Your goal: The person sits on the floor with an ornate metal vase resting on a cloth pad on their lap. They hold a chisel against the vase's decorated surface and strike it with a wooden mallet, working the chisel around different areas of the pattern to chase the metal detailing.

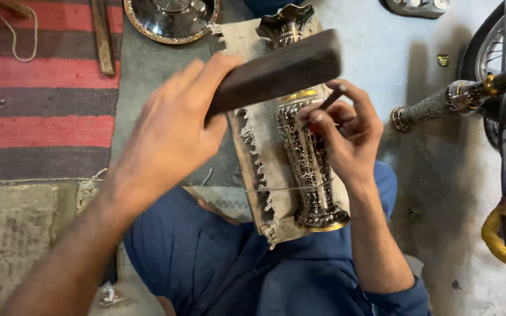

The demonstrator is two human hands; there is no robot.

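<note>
A dark wooden block is grasped by the left hand. The fingers are wrapped around its lower left end, and the block is raised, tilted, above the work, with its free end pointing up and to the right. The outline of this hand is a little blurred.

A thin metal chisel is pinched by the right hand. The thumb and the first fingers are closed tightly around the tool, and only its short upper end is seen above the fingertips. Whether the tip touches the metal cannot be told, because it is hidden by the fingers.

An engraved metal vase is laid on its side directly under the right hand. Its upper part, near a golden band, is covered by the fingers, while its flared foot with a golden rim is pointed toward the person. The vase is supported by a fringed cloth, which is spread over a wooden board on the lap, dressed in blue trousers.

Beyond the cloth, a round metal dish is placed on the floor. A striped rug is seen at the left, and an ornate metal handle at the right.
</note>
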